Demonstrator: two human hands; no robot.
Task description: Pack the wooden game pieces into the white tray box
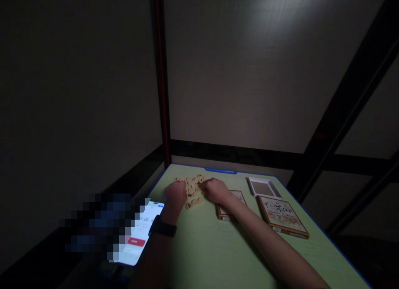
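Observation:
Several round, pale wooden Chinese chess pieces [191, 190] lie close together in rough rows on the green table [199, 247], some with dark characters on top. My left hand [175, 195], a dark band on its wrist, is curled closed at the left side of the group and covers part of it. From the right, my right hand [215, 190] reaches in with bent fingers, its fingertips against the pieces at that edge. Whatever either hand may hold is hidden beneath the fingers. Partly under my right forearm lies a printed box [225, 212].
A larger printed Chinese chess box [283, 215] lies on the right, with an open pale tray or lid [264, 187] behind it. A lit phone [137, 243] showing a timer is by my left wrist. Walls [230, 81] rise behind the table and to the left.

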